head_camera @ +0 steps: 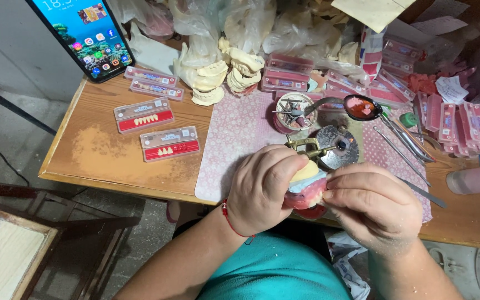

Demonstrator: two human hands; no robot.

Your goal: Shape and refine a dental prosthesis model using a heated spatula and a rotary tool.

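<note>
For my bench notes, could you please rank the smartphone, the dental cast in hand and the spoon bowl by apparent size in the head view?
1. Smartphone, though cut off by the frame.
2. Dental cast, partly hidden.
3. Spoon bowl.

A single head camera looks steeply down, close over the workbench (84,150).

Dental lab: plaster casts (218,75), tooth cards (144,115).

Tooth cards (156,130) left on table (90,155), plaster casts (218,72) behind, phone (84,33) far left, spoon (356,106) right
</note>
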